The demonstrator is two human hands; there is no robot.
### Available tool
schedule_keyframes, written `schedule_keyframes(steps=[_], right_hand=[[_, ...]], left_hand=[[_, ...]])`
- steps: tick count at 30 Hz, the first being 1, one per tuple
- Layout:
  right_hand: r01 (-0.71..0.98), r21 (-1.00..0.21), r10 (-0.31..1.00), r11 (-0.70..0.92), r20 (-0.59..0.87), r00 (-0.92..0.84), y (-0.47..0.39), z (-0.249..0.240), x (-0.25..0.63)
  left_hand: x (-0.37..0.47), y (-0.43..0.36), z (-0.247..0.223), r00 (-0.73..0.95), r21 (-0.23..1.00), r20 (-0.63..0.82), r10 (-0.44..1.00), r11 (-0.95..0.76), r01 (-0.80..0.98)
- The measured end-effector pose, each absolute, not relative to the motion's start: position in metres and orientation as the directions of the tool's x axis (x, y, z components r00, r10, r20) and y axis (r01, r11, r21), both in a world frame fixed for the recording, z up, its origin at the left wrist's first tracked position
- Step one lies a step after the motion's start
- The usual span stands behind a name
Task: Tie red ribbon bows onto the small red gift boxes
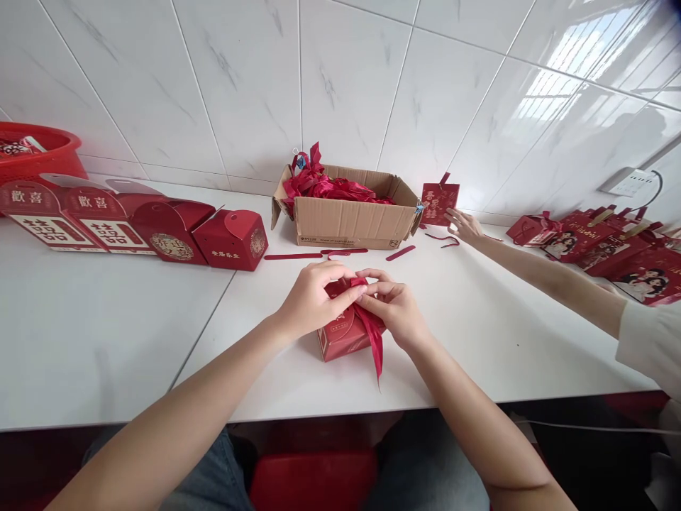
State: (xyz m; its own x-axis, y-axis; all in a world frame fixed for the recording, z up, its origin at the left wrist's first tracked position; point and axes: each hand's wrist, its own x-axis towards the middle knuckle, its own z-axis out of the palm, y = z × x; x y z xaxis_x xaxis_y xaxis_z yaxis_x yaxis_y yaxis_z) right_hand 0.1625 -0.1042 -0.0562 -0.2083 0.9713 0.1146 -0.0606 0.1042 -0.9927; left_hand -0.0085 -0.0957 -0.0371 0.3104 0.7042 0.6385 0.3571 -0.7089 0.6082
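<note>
Bright daylight (glare upper right).

Hidden at center of frame, behind fingertips of left hand and right hand: crossing point of red ribbon, part of gift box lid. Cut off at left edge: red plastic basket. Cut off at right edge: photo-printed gift box, co-worker's white sleeve. Cut off at bottom edge: red stool. Too small to read, upper center: fine print on cardboard carton.
</note>
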Motion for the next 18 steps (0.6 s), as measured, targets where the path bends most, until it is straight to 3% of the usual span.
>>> schedule_keyframes(steps=[6, 11, 18], right_hand=[[-0.043, -0.995, 0.973, 0.092, 0.099, -0.210, -0.108, -0.052, 0.164], [-0.118, -0.993, 0.991, -0.033, -0.017, -0.132, -0.105, -0.051, 0.167], [-0.116, -0.992, 0.997, 0.055, 0.060, -0.043, -0.103, -0.057, 0.164]], left_hand=[[-0.007, -0.095, -0.039, 0.247, 0.644, 0.639, 0.728, -0.682, 0.345], [-0.018, -0.094, -0.031, 0.343, 0.664, 0.547, 0.764, -0.645, 0.378], [-0.023, -0.091, -0.033, 0.354, 0.624, 0.450, 0.820, -0.572, 0.533]])
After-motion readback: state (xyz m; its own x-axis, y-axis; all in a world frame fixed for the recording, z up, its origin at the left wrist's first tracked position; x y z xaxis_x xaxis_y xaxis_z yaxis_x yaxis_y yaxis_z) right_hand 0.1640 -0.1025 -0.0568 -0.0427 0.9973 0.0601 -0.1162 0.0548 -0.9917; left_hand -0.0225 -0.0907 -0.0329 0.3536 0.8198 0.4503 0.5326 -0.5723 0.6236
